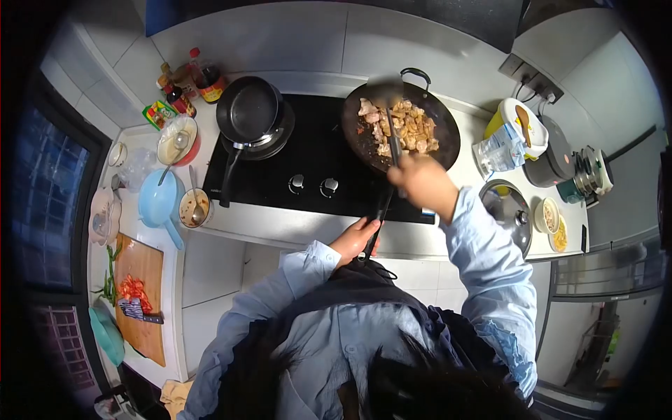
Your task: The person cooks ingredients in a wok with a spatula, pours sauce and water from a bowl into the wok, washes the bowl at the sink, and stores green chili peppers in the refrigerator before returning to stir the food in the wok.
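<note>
My left hand (354, 241) is closed around the long black handle of a dark wok (446, 143) on the right side of the stove. In my right hand (425, 184), held above the wok's near edge, is a spatula (394, 133). Its blade, smeared by motion, is over the far left part of the wok. Browned chunks of meat (413, 126) fill the middle and right of the wok, with a few paler pieces at the left. The lower part of the spatula's handle is hidden by my right fingers.
A black frying pan (248, 110) sits on the left burner of the black stove (315, 140). Left are sauce bottles (208, 78), a blue strainer (157, 198) and a cutting board (143, 262) with red peppers and a knife (142, 313). A glass lid (505, 213) lies right.
</note>
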Available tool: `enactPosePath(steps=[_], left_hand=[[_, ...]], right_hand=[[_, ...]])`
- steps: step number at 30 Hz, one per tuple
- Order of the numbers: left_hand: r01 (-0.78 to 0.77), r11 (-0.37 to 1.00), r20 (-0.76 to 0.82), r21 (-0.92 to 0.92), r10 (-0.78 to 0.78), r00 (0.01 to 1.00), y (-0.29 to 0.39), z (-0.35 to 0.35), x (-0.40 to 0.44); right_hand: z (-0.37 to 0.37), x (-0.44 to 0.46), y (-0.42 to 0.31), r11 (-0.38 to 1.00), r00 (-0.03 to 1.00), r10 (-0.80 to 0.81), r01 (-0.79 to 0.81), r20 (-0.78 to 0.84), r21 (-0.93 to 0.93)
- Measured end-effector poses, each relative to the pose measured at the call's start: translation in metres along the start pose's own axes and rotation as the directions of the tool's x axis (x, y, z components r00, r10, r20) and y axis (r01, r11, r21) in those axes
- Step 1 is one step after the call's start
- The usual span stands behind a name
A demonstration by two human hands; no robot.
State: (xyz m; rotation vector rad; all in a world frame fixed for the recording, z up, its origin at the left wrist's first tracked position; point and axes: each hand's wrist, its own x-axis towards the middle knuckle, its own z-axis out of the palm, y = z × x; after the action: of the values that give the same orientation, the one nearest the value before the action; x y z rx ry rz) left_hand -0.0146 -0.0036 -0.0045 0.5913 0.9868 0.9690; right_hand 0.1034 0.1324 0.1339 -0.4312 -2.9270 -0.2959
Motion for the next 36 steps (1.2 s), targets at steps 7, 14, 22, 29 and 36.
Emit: enactPosePath(steps=[7, 14, 22, 29, 36], left_hand=[[0.038, 0.999, 0.007, -0.029, -0.038, 0.999, -0.001, -0.001, 0.006], [0.025, 0.999, 0.049, -0.034, -0.024, 0.999, 0.003, -0.003, 0.005], [0.08, 0.997, 0.011, -0.021, -0.08, 0.997, 0.006, 0.0, 0.002], [0.033, 0.999, 0.034, 0.012, -0.033, 0.999, 0.004, -0.001, 0.002], [0.052, 0.999, 0.017, 0.005, -0.052, 0.999, 0.007, 0.001, 0.0]], right_hand=[[-0.057, -0.06, -0.026, 0.979, 0.965, -0.201, 0.203, 0.169, 0.002], [-0.122, -0.077, -0.053, 0.991, 0.989, -0.087, 0.074, 0.119, 0.11], [-0.054, -0.054, 0.012, 0.903, 0.957, 0.271, -0.214, -0.107, 0.373], [-0.117, -0.064, 0.102, 0.321, 0.418, 0.904, -0.521, -0.091, 0.791], [-0.103, -0.052, 0.149, 0.289, 0.262, 0.955, -0.729, -0.137, 0.62]])
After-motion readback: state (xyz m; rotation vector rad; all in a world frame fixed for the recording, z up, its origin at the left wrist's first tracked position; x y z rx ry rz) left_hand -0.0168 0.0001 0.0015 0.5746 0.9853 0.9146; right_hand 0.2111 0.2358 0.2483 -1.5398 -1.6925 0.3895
